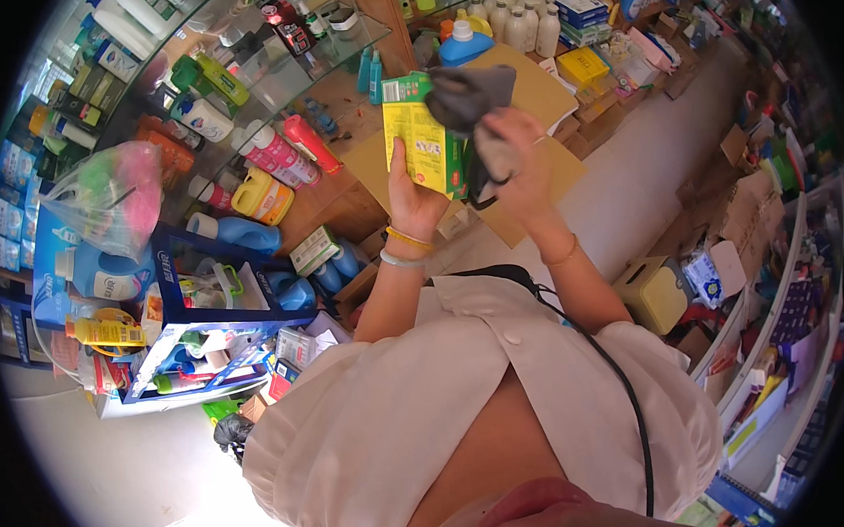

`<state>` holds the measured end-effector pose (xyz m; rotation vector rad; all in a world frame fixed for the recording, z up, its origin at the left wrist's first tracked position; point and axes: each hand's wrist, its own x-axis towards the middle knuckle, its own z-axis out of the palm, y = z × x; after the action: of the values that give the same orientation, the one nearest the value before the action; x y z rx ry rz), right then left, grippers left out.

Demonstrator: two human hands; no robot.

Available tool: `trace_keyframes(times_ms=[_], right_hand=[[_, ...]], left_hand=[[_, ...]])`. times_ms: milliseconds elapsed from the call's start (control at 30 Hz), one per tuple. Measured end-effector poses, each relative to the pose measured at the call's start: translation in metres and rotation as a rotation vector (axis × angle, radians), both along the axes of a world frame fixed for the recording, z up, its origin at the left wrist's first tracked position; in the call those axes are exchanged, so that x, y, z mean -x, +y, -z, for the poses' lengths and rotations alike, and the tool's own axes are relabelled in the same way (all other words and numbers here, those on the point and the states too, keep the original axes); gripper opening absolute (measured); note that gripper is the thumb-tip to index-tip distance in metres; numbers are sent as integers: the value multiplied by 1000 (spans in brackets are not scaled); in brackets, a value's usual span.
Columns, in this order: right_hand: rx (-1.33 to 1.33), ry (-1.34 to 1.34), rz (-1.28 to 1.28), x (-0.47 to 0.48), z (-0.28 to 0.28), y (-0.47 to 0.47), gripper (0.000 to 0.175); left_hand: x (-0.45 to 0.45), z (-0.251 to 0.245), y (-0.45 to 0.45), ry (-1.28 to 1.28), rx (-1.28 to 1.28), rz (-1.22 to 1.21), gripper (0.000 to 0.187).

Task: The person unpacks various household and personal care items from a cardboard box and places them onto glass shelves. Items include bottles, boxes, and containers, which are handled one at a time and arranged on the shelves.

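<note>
My left hand (416, 192) grips a yellow and green printed carton (417, 140) from below, its thumb on the yellow face. My right hand (522, 162) holds a dark grey cloth (464, 99), blurred, against the carton's upper right side. A black strap or loop hangs between the carton and my right hand. Which fingers press on the cloth is hard to tell. Sheets of brown cardboard (522, 73) lie behind and below both hands.
Glass shelves with bottles stand at the left, near a blue-framed display rack (215, 316). White bottles (517, 27) and a yellow box (582, 67) are beyond the cardboard. A beige bin (650, 295) stands at the right, beside curved shelves of goods.
</note>
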<state>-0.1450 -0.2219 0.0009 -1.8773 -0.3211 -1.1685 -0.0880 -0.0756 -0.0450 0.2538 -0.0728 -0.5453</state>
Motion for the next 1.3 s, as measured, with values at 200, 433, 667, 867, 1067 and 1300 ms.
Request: trace_keyframes(times_ms=[200,433,667,867,1067,1300], right_hand=[[-465,148,64,-6,-41,-51,31],[337,66,-349,14,-79,-10,46],[-39,910,-172,48,14,-100,24],[-1175,718,-522,34,18,-69,32],[-1023,753,-654,43,40,-1,56],[-1539,586,-824,41,26,22,46]], left_hand=[[12,16,28,-117,94,-95,54],[8,16,25,-145,-77,-99,41],[2,-23,42,-217,-429,-368,36],[13,-59,32,-357,-604,-201,31],[-26,-69,19,-568,-888,217,50],[-66,-84,37,-685,-499,478,89]])
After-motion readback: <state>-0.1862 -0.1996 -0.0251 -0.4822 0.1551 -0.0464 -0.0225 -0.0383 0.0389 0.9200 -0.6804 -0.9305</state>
